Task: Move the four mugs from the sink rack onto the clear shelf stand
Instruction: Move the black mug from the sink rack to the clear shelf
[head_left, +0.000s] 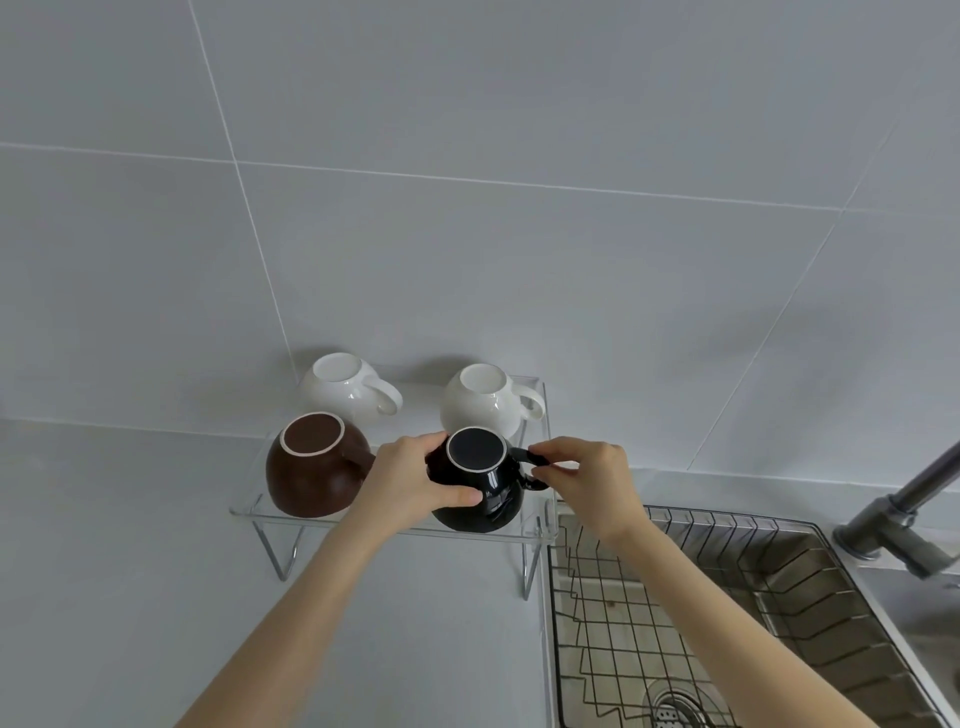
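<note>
now the left hand (410, 475) wraps the round shiny black mug (480, 480), at 5 o'clock on the clear plastic shelf stand (249, 512). the right hand (587, 478) pinches its handle. it looks hard, slippery and breakable, so hold body and handle.

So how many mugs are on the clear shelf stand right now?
4, all upside down: two white mugs at the back, brown mug front left, black mug front right, held by both hands. None visible in the sink rack.

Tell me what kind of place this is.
Most likely a home kitchen counter: a steel sink with a wire rack in it, a faucet, a tiled wall, and mugs upside down on a clear shelf stand.
</note>
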